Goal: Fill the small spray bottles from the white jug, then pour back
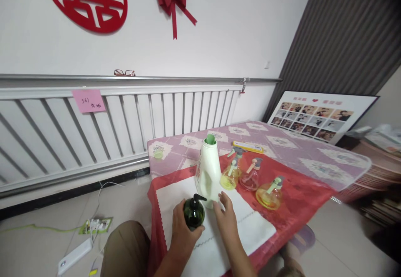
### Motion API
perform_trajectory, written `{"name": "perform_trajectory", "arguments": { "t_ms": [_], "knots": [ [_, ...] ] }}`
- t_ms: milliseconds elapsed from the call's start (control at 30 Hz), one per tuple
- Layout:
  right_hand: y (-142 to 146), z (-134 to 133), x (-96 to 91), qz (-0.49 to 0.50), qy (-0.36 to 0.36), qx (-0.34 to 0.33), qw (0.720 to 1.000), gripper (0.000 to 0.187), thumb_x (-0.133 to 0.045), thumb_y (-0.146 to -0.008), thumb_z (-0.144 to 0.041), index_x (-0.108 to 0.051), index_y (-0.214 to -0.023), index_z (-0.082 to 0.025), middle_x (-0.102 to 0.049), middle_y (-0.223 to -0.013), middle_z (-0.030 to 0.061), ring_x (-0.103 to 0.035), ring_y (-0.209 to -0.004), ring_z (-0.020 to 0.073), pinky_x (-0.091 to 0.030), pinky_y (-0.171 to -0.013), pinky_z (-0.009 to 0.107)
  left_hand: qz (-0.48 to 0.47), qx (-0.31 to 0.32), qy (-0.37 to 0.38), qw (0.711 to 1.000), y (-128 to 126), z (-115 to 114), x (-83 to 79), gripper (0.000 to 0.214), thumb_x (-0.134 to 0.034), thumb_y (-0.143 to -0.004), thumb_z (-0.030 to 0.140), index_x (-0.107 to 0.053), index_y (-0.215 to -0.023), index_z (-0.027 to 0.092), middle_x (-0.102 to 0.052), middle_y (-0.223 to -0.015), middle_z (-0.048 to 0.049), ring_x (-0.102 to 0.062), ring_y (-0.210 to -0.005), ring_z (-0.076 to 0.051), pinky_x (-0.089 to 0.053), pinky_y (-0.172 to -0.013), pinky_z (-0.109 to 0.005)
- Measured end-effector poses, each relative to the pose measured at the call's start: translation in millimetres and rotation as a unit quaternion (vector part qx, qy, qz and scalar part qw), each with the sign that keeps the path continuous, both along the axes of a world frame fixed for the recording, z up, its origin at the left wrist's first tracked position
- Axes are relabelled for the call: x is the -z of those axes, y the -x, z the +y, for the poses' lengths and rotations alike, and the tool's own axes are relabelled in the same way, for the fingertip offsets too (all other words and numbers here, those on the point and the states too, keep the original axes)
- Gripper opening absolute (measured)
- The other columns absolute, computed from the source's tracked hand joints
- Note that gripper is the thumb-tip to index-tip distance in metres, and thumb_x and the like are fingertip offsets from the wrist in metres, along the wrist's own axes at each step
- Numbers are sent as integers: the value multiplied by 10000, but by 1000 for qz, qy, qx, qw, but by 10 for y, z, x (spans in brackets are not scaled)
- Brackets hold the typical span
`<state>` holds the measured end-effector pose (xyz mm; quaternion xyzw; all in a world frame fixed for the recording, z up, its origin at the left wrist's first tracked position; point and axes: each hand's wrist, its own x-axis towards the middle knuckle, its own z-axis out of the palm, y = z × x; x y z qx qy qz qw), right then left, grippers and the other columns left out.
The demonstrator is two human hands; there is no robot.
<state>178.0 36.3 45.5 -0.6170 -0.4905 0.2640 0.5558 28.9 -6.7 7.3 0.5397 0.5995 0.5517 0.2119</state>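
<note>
My left hand [181, 227] is wrapped round a small dark green pump bottle [193, 212] that stands on a white cloth [219, 231]. My right hand [226, 217] lies flat and open on the cloth just right of the bottle, its fingertips close to the base of a tall white detergent bottle [208, 172] with a green spout. Behind and right of my right hand stand three small spray bottles: a yellow-green one [229, 177], a pinkish clear one [250, 176] and an orange-yellow one [269, 195].
The low table [328, 160] carries a purple patterned cover and a red sheet. A yellow flat case [248, 146] lies farther back. A white radiator [94, 130] lines the wall. A power strip [74, 255] and cables lie on the floor at left. A photo board [316, 115] leans at right.
</note>
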Motion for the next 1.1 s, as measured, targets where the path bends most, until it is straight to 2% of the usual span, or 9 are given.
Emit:
{"name": "perform_trajectory", "arguments": {
  "t_ms": [100,200,300,500,667,800,967,1100],
  "knots": [
    [74,-256,48,15,-3,22,1000,438,-534,-792,-468,-562,-1105,-162,-666,-1134,151,-619,-1087,289,-499,-918,445,-5,14,-7,1000,-3,-8,15,860,-738,-547,174,-387,-1332,180,-502,-1324,-152,-474,-1270,-345,-382,-1082,-501],
    [256,-400,-24,4,-33,-29,999,294,-583,-774,-434,-632,-954,-207,-696,-1005,83,-636,-1003,252,-483,-947,415,-6,19,-13,1000,0,0,36,829,-721,-602,218,-366,-1350,171,-491,-1343,-162,-478,-1275,-333,-394,-1078,-486],
    [471,-401,-122,5,-43,-64,997,290,-641,-724,-387,-647,-956,-214,-694,-1006,68,-632,-1004,250,-483,-948,417,-11,14,-15,1000,4,0,69,769,-699,-673,275,-362,-1353,151,-484,-1356,-178,-483,-1277,-321,-401,-1076,-481],
    [732,-288,-174,18,-32,-60,998,409,-714,-671,-339,-616,-1048,-213,-683,-1015,62,-636,-974,241,-514,-895,378,-7,30,-17,999,33,-21,131,644,-610,-772,263,-370,-1360,152,-465,-1399,-170,-456,-1312,-282,-359,-1117,-464],
    [781,-252,-201,23,-30,-52,998,388,-695,-703,-340,-596,-1056,-212,-669,-1035,66,-636,-986,233,-514,-906,370,-12,27,-13,999,35,-12,163,659,-613,-756,251,-375,-1360,140,-482,-1380,-173,-455,-1311,-280,-367,-1111,-454],
    [783,-255,-217,39,-19,-41,998,447,-701,-695,-346,-575,-1105,-217,-680,-1057,71,-652,-975,232,-531,-882,366,-20,24,-17,999,34,-11,156,647,-615,-752,242,-390,-1352,148,-486,-1379,-168,-471,-1295,-281,-377,-1103,-461],
    [772,-274,-200,40,-23,-34,998,457,-683,-698,-376,-551,-1106,-219,-687,-964,48,-665,-910,222,-544,-840,348,-12,30,-18,999,46,-34,92,648,-618,-765,266,-382,-1357,149,-481,-1379,-165,-464,-1303,-281,-375,-1106,-473],
    [764,-303,-183,50,-19,-82,995,535,-624,-751,-352,-485,-1247,-209,-678,-1073,84,-651,-1017,229,-525,-900,366,-20,36,-14,999,51,-56,32,629,-610,-781,276,-389,-1358,157,-494,-1370,-163,-479,-1284,-281,-382,-1096,-463]
  ]
}}
